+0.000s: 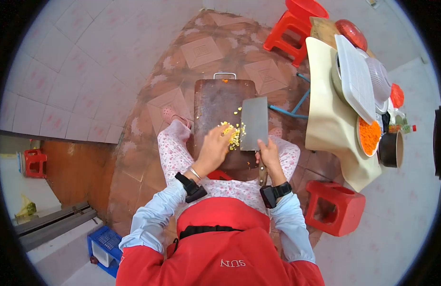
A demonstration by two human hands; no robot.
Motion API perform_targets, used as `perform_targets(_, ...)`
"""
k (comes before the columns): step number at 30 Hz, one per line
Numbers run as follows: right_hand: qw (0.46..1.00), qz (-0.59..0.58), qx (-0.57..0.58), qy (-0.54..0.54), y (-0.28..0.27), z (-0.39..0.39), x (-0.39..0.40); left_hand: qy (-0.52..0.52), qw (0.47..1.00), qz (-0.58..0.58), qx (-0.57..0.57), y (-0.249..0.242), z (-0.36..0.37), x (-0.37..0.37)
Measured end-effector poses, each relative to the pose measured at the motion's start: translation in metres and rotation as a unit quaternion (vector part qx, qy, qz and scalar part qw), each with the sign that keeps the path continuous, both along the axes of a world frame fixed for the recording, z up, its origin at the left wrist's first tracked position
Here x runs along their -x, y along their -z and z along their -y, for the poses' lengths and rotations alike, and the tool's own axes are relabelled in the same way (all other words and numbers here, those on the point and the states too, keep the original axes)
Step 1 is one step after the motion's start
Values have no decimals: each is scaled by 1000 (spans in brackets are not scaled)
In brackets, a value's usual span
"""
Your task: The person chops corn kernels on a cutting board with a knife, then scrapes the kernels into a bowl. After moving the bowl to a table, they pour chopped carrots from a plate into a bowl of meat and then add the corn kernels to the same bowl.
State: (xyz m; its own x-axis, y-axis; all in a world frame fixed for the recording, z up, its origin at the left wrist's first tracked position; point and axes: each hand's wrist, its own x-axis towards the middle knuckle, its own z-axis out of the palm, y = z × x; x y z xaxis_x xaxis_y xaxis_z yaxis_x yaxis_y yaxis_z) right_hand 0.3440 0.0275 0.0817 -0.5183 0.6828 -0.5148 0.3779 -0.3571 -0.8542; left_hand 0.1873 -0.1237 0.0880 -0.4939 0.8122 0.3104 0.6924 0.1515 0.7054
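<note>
One brown cutting board [215, 97] sits between your knees, in a room with a reddish tiled floor [201, 51] and pale tiled walls [63, 90]. On the right, a cream-covered worktop [323, 102] carries one bowl of shredded orange food [369, 136], a white rectangular lid [356, 78] and several other containers. Three red plastic stools show: one [335, 221] at lower right, one [288, 29] at upper right, one [35, 163] far off to the left. Near your board's middle lies one loose heap of chopped yellow pieces [235, 138]. Your left hand [215, 145] is at the heap, fingers curled; whether they pinch any pieces cannot be told. Your right hand [269, 157] has its fingers wrapped around the wooden handle of one cleaver [254, 121], its broad blade over the board's right side, just beside the heap.
</note>
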Motion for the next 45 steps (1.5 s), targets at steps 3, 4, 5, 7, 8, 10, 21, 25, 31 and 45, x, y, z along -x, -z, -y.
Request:
perform_targets(3, 999, -8, 49, 0, 0, 9, -2, 131, 971, -162, 120, 11, -6, -24)
perform_targets(4, 998, -13, 65, -4, 1, 12, -2, 155, 959, -205, 116, 22, -8, -29)
perform_targets(5, 998, -14, 64, -2, 2, 16, -3, 180, 945, -248, 112, 32, -9, -31)
perform_targets(7, 996, -20, 84, 2, 4, 22, -4, 185, 942, -246, 133, 38, -12, -29)
perform_targets(8, 996, -23, 86, 5, 5, 25, -5, 175, 944, -245, 136, 42, -15, -25)
perform_targets(10, 997, -22, 79, 5, 5, 27, -9, 165, 944, -248, 143, 47, -20, -17)
perform_targets(21, 825, 131, -531, -140, -3, -3, -10, -6, 989, -81, 122, 59, -10, 31)
perform_targets(25, 793, 185, -551, -180, 2, -18, 7, -65, 993, -29, 92, 62, 12, 42)
perform_targets(31, 760, 181, -568, -259, 7, 3, 5, -101, 991, 13, 82, 72, 33, 46)
perform_targets(45, 851, 86, -472, -212, -10, 20, 38, -79, 985, -19, 151, 27, -16, 59)
